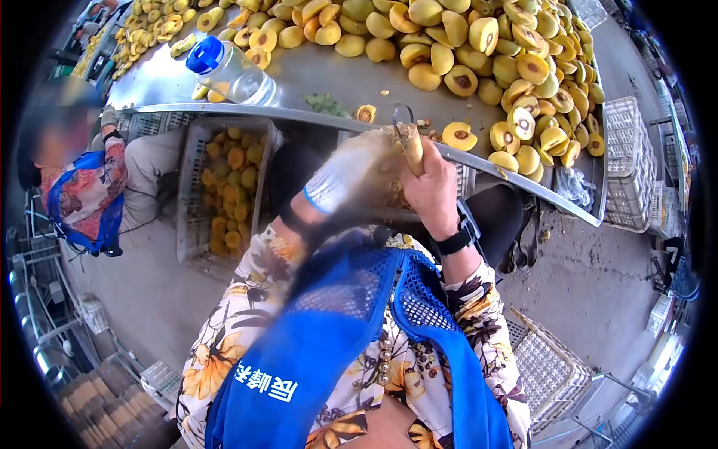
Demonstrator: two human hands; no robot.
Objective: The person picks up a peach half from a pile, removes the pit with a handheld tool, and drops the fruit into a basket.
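A wooden-handled tool point(412, 147) with a metal loop at its top is upright in my bare right hand point(434, 187), whose fingers wrap round the handle. Close beside it on the left, my left hand point(351, 168) wears a white glove and is smeared by motion, so its fingers and anything in them cannot be made out. Just beyond the hands, on the metal table point(314, 82), lie a halved yellow fruit point(458, 135), a small opened piece point(366, 113) and a green leaf point(327, 105). A large heap of halved yellow fruit point(449, 52) covers the back.
A clear bottle with a blue cap point(233, 72) lies on the table at the left. Below the table edge stands a crate of fruit point(187, 194). A co-worker point(90, 187) sits at the far left. White crates point(627, 161) stand at the right; another basket point(542, 367) is at lower right.
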